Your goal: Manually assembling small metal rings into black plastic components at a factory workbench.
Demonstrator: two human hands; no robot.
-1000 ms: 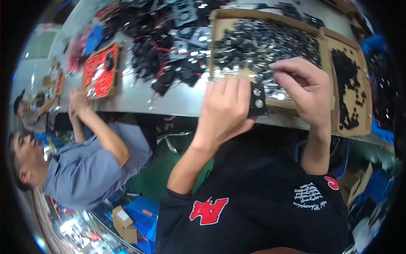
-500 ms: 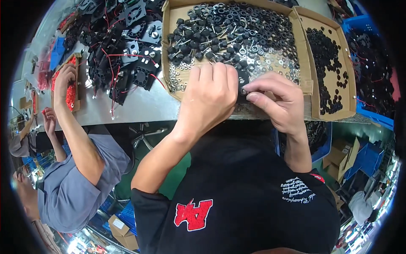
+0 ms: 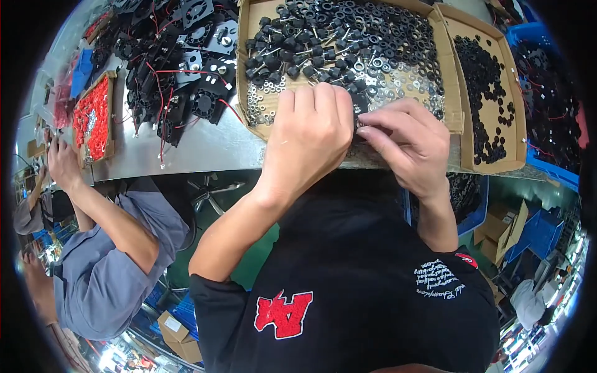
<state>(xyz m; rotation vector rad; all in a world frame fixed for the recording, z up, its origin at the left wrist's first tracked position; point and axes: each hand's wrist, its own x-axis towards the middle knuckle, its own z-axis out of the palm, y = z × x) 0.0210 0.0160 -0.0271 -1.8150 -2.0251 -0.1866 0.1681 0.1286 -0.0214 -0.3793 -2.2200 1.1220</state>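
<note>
My left hand [image 3: 308, 133], fingers curled and knuckles up, grips a black plate-like part [image 3: 358, 104] at the near edge of the cardboard tray. Most of that part is hidden behind the hand. Close on its right, my right hand [image 3: 410, 143] pinches a small shiny metal piece [image 3: 359, 124] between thumb and forefinger, against the black part. Its exact kind is too small to tell. Just beyond the hands, the cardboard tray [image 3: 453, 105] holds black knobs with metal screws [image 3: 323, 53], black rings [image 3: 398, 31], clear washers [image 3: 404, 87] and small nuts [image 3: 258, 102].
A second cardboard tray [image 3: 507, 146] of small black discs stands at the right, beside a blue crate [image 3: 563, 177] of black parts. Black fans with red wires [image 3: 202, 102] are heaped at the left. Further left, a co-worker's hand [image 3: 65, 165] is near a box of red pieces [image 3: 96, 115].
My right fingertips have moved slightly up and closed in on the black part, which shows less now. The co-worker's hand has drawn back from the box of red pieces.
</note>
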